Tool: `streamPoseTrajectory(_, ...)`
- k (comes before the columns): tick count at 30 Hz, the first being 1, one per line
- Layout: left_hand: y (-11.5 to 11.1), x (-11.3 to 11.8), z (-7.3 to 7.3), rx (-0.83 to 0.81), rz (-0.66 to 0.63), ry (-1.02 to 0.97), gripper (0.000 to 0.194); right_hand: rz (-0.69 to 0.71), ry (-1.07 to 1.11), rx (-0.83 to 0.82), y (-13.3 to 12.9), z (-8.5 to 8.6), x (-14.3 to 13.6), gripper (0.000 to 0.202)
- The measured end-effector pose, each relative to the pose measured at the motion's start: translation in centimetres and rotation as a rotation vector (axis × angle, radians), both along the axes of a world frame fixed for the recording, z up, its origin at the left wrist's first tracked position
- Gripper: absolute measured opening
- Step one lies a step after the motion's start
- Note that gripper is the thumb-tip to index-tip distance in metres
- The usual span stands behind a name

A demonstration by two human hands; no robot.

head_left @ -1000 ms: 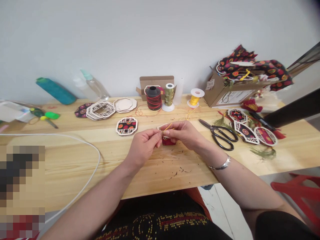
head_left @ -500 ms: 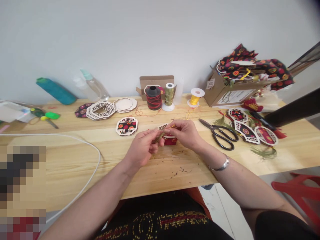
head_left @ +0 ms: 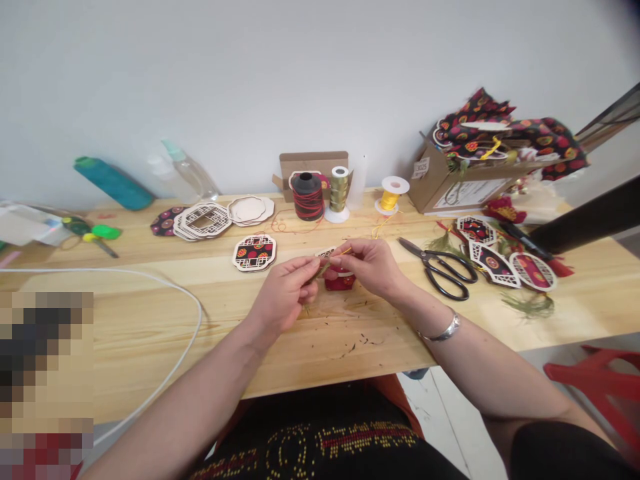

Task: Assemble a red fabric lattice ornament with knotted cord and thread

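My left hand (head_left: 284,290) pinches a small olive-green tassel (head_left: 321,270) between thumb and curled fingers above the table. Close beside it, my right hand (head_left: 371,265) is closed on a thin yellow cord (head_left: 346,251) at the tassel's upper end. Where cord and tassel meet is partly hidden by my fingertips. Under and behind the hands lies a red patterned fabric piece (head_left: 340,281) with pale lattice trim, partly covered. A lattice-framed fabric ornament (head_left: 254,253) rests to the left. Black-handled scissors (head_left: 440,265) lie to the right of my right hand.
At the back stand a red-and-black thread spool (head_left: 308,199), a gold-green spool (head_left: 339,190) and a yellow cord spool (head_left: 391,195). A cardboard box (head_left: 465,180) of fabric is at right, near finished ornaments (head_left: 493,263). A white cable (head_left: 193,313) curves across the left.
The fingers of my left hand have drawn in around the tassel, leaving more of the red piece in sight. My right hand has barely moved.
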State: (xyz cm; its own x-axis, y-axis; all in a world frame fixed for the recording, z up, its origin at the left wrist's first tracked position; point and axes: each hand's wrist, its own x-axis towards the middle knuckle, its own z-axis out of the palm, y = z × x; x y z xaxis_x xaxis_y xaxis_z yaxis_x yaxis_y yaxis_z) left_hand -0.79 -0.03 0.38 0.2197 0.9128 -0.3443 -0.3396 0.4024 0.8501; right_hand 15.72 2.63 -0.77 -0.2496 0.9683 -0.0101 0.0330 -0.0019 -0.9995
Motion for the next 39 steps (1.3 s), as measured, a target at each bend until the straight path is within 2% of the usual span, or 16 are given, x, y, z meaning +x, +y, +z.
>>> streamPoseTrajectory(5, 0.0, 0.0, 0.0, 0.022, 0.037, 0.029, 0.026, -0.011, -0.007, -0.002, 0.0, 0.0, 0.0, 0.033)
streamPoseTrajectory(15, 0.0, 0.0, -0.2, 0.088, 0.006, 0.191, 0.028, 0.012, 0.097, -0.078, -0.4, 0.8, -0.4, 0.030)
streamPoseTrajectory(21, 0.0, 0.0, 0.0, 0.082, -0.023, 0.207, 0.026, 0.047, 0.107, -0.098, -0.5, 0.9, -0.4, 0.033)
streamPoseTrajectory(25, 0.0, 0.0, 0.0, 0.073, -0.018, 0.172, 0.021, 0.083, 0.120, -0.095, -0.6, 1.0, -0.4, 0.033)
streamPoseTrajectory(30, 0.1, 0.0, 0.0, 0.002, 0.075, 0.046, 0.024, 0.002, 0.118, -0.052, -0.6, 0.9, -0.4, 0.029)
streamPoseTrajectory(34, 0.3, -0.1, -0.3, -0.043, 0.145, -0.094, 0.025, 0.073, 0.086, -0.095, -0.6, 0.1, -0.6, 0.032)
streamPoseTrajectory(39, 0.6, -0.2, -0.4, -0.087, 0.132, -0.194, 0.022, 0.121, 0.056, -0.043, -0.8, -0.8, -0.9, 0.031)
